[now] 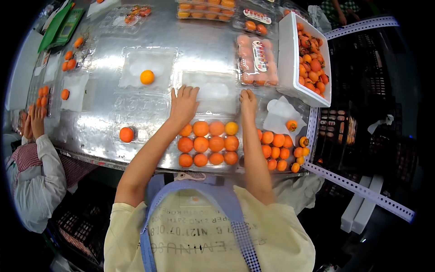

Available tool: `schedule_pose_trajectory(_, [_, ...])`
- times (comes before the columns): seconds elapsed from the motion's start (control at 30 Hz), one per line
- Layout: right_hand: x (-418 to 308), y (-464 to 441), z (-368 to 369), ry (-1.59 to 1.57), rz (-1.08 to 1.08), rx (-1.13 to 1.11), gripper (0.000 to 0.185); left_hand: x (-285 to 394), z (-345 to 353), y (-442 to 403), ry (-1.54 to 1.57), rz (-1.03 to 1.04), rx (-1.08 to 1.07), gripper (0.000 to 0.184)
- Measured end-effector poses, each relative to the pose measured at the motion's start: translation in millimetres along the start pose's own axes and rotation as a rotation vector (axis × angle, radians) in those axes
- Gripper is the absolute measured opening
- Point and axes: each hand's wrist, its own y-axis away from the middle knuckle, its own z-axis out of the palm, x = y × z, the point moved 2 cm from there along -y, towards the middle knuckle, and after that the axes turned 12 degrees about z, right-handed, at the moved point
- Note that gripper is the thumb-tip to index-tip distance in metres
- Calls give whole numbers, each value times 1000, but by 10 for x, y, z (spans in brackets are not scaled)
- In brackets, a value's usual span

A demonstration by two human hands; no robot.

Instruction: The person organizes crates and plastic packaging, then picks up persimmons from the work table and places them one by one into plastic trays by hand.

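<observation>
In front of me lies a clear plastic clamshell box, its tray filled with rows of orange persimmons. The raised or opened lid extends away from me, with a pale oval area showing through it. My left hand lies on the lid's left edge, fingers stretched out. At the right edge, my right hand has its fingers curled together on the lid's rim. To the right, more persimmons sit in another clear tray, partly hidden by my right forearm.
A white foam box full of persimmons stands at the right. A closed, labelled clamshell lies beside it. Further left is an open clamshell with one orange persimmon. A co-worker's hands rest at the table's left edge.
</observation>
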Motion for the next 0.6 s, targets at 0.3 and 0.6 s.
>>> schedule_pose_trajectory(0.3, [-214,-146,195,-515,202,-91,21,-24,24,60,-72,58,12,44])
schedule_pose_trajectory(0.6, [-424,-29,240,-467,140,-25,19,-6,-56,35,-36,-21,-74,43])
